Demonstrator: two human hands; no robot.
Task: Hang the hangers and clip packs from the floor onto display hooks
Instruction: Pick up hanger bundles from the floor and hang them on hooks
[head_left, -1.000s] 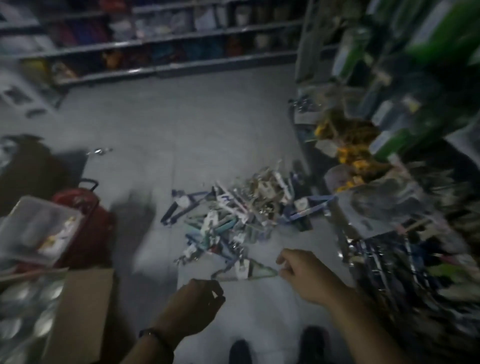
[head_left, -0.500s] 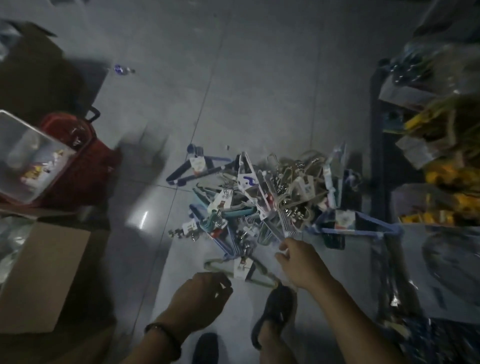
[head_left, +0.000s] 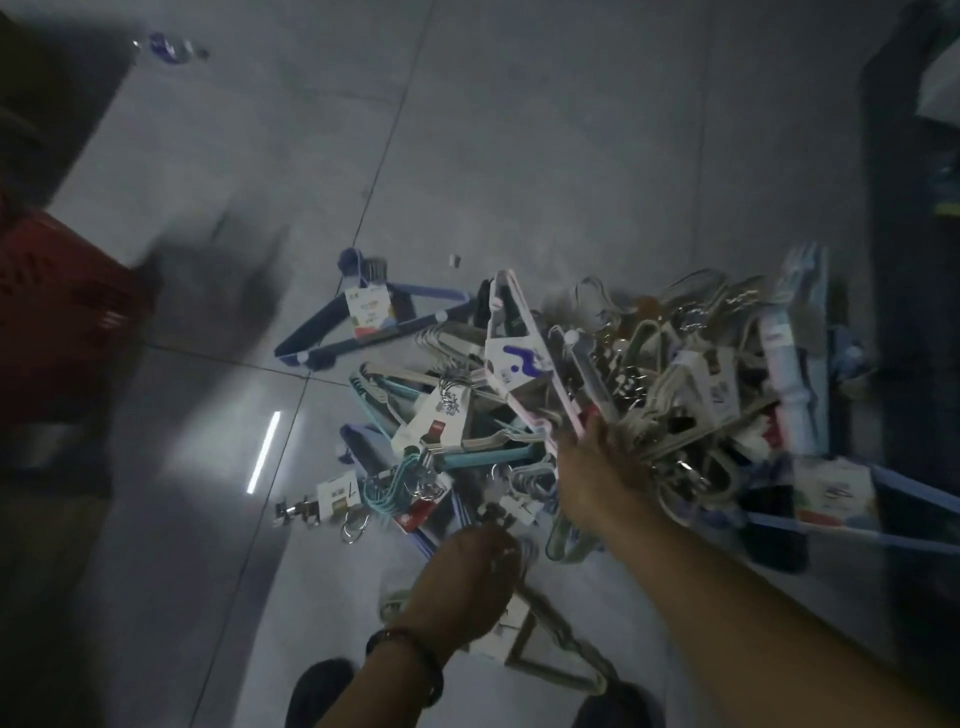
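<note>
A tangled pile of hangers and clip packs (head_left: 649, 374) lies on the grey tiled floor. A dark blue hanger pack (head_left: 363, 322) sits at its left edge and a pink hanger pack (head_left: 519, 364) leans on top. My right hand (head_left: 592, 473) reaches into the pile at the pink pack's lower corner, its fingers hidden among grey hangers. My left hand (head_left: 467, 571), fingers curled, is at the hook end of a pale green hanger pack (head_left: 561, 670) that lies nearest my feet.
A red basket (head_left: 57, 312) stands at the left. A dark display rack (head_left: 914, 260) runs along the right, with a light blue hanger pack (head_left: 831, 488) against its base. A small bottle (head_left: 171, 49) lies far left. My shoes (head_left: 322, 691) are at the bottom edge.
The view has tipped down and closer to the pile. Both hands have moved forward: the right one into the pile, the left one onto the pale green hanger pack's hook end.
</note>
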